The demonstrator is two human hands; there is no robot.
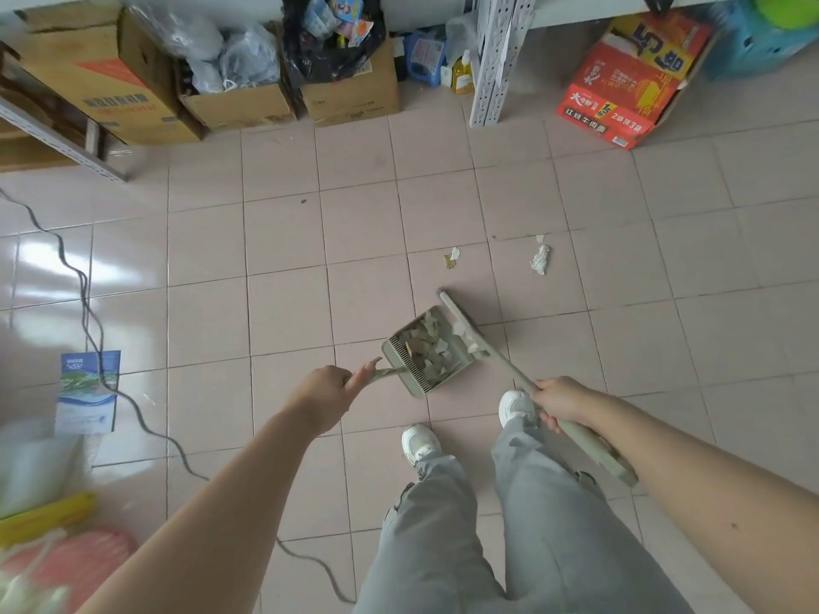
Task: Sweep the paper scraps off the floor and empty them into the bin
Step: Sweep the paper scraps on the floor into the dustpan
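Observation:
My left hand [330, 398] grips the handle of a grey-green dustpan [401, 363] that rests on the pink tile floor and holds several paper scraps [427, 343]. My right hand [560, 403] holds the long handle of a grey-green broom [463, 323], whose head lies against the pan's open mouth. Beyond the broom, a small scrap [453, 257] and a crumpled white paper [540, 259] lie loose on the tiles. A cardboard box lined with a black bag full of rubbish [337, 42] stands at the far wall.
Cardboard boxes [102, 82] and a red carton [629, 86] line the far wall beside a white shelf post [492, 59]. A black cable [88, 312] snakes over the floor on the left, crossing a blue flat box [88, 392]. My white shoes [421, 443] stand behind the pan.

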